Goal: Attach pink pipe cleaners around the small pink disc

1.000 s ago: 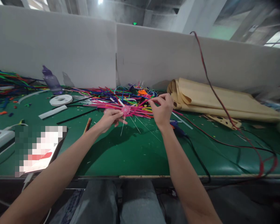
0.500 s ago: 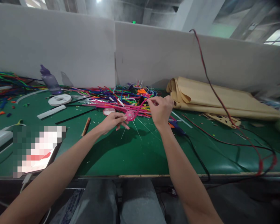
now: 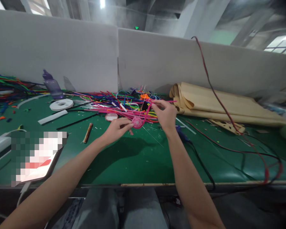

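Between thumb and fingers, my left hand [image 3: 118, 128] pinches the edge of a round pink coiled piece [image 3: 137, 122]. From its right side a pink strip [image 3: 148, 112] curves up to my right hand [image 3: 165, 114], which is closed on it, and a pink end sticks out past the knuckles. Thin clear strands trail from the coil toward the lower right. Behind both hands lies a heap of pink strips [image 3: 105, 111] among strips of many colours. A small round dish of white bits [image 3: 111, 117] sits just behind my left hand.
On the green table [image 3: 124, 165] are a white tape roll [image 3: 61, 104], a purple bottle [image 3: 52, 85], a brown stick [image 3: 87, 133] and a lit tablet-like device [image 3: 41, 167]. Rolled tan sheets [image 3: 224, 103] lie at right. A blue tool [image 3: 181, 133] trails a black cable, and a red-black wire [image 3: 211, 79] hangs down.
The coil has turned and shifted slightly right with my left hand. The strip now bends at my right fingertips, its end showing beyond the hand. The view has tilted slightly.
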Motion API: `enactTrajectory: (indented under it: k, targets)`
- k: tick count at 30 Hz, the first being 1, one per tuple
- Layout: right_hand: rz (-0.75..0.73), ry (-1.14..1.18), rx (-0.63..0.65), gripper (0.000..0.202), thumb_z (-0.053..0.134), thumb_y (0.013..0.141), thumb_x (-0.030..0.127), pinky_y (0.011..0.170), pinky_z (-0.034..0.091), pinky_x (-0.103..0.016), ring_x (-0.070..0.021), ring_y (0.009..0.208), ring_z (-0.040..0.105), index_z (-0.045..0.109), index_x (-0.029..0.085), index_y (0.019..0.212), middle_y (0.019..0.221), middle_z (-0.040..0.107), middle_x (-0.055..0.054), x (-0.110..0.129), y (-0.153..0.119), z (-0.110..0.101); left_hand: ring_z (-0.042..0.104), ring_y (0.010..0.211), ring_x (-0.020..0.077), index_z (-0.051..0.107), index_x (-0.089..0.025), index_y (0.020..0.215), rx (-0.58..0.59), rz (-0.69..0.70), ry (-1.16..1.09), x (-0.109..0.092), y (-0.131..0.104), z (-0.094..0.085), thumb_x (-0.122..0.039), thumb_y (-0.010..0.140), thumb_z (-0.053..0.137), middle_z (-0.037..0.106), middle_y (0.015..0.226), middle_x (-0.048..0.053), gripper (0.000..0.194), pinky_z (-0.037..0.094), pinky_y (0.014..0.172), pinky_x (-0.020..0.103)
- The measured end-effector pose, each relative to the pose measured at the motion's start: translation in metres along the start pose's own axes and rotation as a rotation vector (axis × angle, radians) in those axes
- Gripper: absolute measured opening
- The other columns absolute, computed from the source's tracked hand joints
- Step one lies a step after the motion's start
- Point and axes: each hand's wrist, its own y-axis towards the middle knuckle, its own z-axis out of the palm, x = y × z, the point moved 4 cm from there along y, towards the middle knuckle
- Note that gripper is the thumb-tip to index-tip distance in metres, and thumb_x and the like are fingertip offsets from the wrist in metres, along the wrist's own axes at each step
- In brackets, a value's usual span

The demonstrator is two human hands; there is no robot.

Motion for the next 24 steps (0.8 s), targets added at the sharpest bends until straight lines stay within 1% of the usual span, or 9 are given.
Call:
enactTrajectory:
  k: [3,6,8,10,14,16,19,21,24]
  targets:
    - [0.144,0.125,0.156,0.019,0.058,0.074,0.021,0.077,0.048,-0.032,-0.0167,0.080,0.064,0.071,0.015,0.086,0.085,0.071,-0.007,-0.009,0.009,-0.002,0.056,0.067,0.0122,0.070,-0.016,0.071,0.016,0.049,0.014,-0.006,0.000,0.001,-0.034,0.088,0.046,0.066,0.073,0.005,0.035,0.041,0.063,0.024]
    - [0.232,0.195,0.391,0.020,0.058,0.074,0.019,0.076,0.047,-0.030,-0.0156,0.081,0.063,0.071,0.015,0.088,0.086,0.072,-0.007,-0.013,0.021,0.000,0.057,0.065,0.0116,0.071,-0.017,0.072,0.047,0.068,0.017,-0.010,-0.002,0.005,-0.035,0.088,0.047,0.067,0.073,0.005,0.034,0.041,0.061,0.022]
    - [0.274,0.239,0.553,0.021,0.058,0.075,0.021,0.069,0.046,-0.027,-0.0144,0.078,0.063,0.071,0.014,0.090,0.086,0.072,-0.008,-0.009,0.029,0.003,0.060,0.068,0.0126,0.071,-0.017,0.074,0.075,0.070,-0.001,-0.011,-0.003,0.007,-0.033,0.088,0.047,0.069,0.074,0.005,0.033,0.043,0.063,0.022]
    - [0.332,0.287,0.665,0.022,0.057,0.079,0.028,0.060,0.044,-0.024,-0.0137,0.074,0.062,0.071,0.013,0.090,0.089,0.072,-0.010,-0.005,0.038,0.007,0.064,0.071,0.0140,0.071,-0.016,0.075,0.089,0.054,-0.032,-0.011,-0.003,0.009,-0.031,0.089,0.046,0.070,0.076,0.006,0.032,0.046,0.066,0.023]
    - [0.421,0.326,0.812,0.046,0.045,0.087,0.050,0.055,0.042,-0.023,-0.0140,0.072,0.063,0.070,0.010,0.090,0.093,0.071,-0.015,0.003,0.056,0.018,0.067,0.072,0.0157,0.069,-0.016,0.075,0.066,0.025,-0.055,-0.007,-0.004,0.009,-0.029,0.089,0.044,0.072,0.075,0.006,0.032,0.049,0.068,0.025]
    - [0.398,0.299,0.860,0.052,0.043,0.087,0.054,0.055,0.041,-0.023,-0.0141,0.071,0.062,0.069,0.010,0.089,0.092,0.071,-0.016,0.007,0.062,0.026,0.068,0.073,0.0159,0.069,-0.016,0.076,0.074,0.008,-0.064,-0.006,-0.004,0.010,-0.029,0.089,0.044,0.073,0.076,0.006,0.032,0.049,0.069,0.025]
    - [0.302,0.201,0.905,0.047,0.047,0.086,0.052,0.058,0.041,-0.023,-0.0136,0.071,0.061,0.070,0.011,0.089,0.088,0.072,-0.014,0.017,0.068,0.038,0.068,0.075,0.0159,0.068,-0.015,0.078,0.097,-0.011,-0.072,-0.005,-0.005,0.011,-0.031,0.090,0.042,0.073,0.078,0.006,0.032,0.049,0.071,0.025]
    - [0.187,0.117,0.916,0.037,0.052,0.084,0.045,0.063,0.043,-0.025,-0.0138,0.072,0.061,0.071,0.012,0.085,0.084,0.072,-0.011,0.027,0.071,0.043,0.068,0.076,0.0158,0.068,-0.016,0.078,0.107,-0.007,-0.063,-0.006,-0.005,0.011,-0.031,0.090,0.042,0.073,0.079,0.005,0.033,0.049,0.071,0.025]
    - [-0.029,-0.004,0.878,0.021,0.062,0.075,0.030,0.069,0.043,-0.026,-0.0153,0.075,0.061,0.073,0.013,0.082,0.082,0.071,-0.008,0.045,0.077,0.049,0.067,0.075,0.0153,0.067,-0.016,0.078,0.109,-0.012,-0.046,-0.007,-0.005,0.011,-0.032,0.091,0.041,0.073,0.079,0.005,0.033,0.048,0.071,0.024]
